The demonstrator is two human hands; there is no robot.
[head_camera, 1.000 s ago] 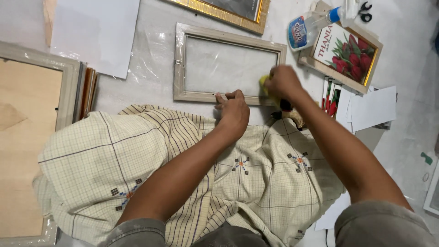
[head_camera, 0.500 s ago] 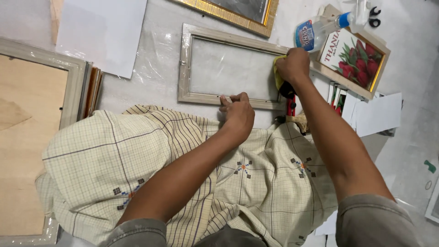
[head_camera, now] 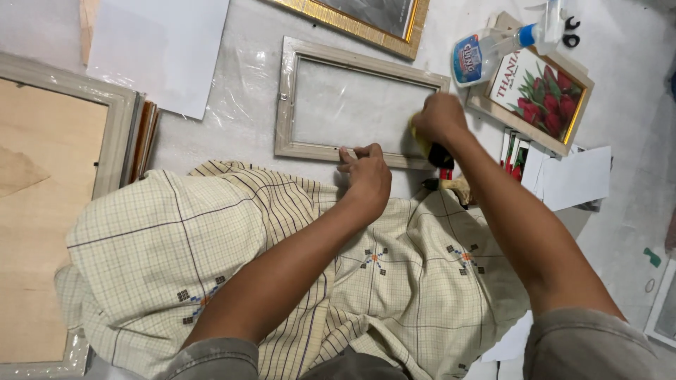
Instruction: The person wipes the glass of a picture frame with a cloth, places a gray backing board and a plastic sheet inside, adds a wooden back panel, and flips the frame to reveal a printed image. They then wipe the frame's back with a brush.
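Both hands are on the pale wooden rectangular picture frame [head_camera: 352, 105] lying flat on the white plastic-covered floor [head_camera: 246, 119] in front of me. My left hand [head_camera: 367, 172] rests on the frame's near rail, fingers bent and pressed down on the wood, holding nothing. My right hand [head_camera: 438, 118] is closed around a small yellow cloth or sponge [head_camera: 421, 144] (most of it hidden under the palm, so I cannot tell which) and pushes it against the glass at the frame's right end. Just beside that hand, near the frame's corner, lies a tool with a black and red handle [head_camera: 442, 158]. A cream checked cloth with small embroidered motifs [head_camera: 282, 267] covers my lap, its edge close to the near rail. Beyond the right hand, a clear spray bottle with a blue label [head_camera: 493, 51] lies on a framed picture of red tulips [head_camera: 542, 91]. A gold-edged frame [head_camera: 366, 17] sits above, and a large wood-backed frame [head_camera: 42, 204] lies at far left.
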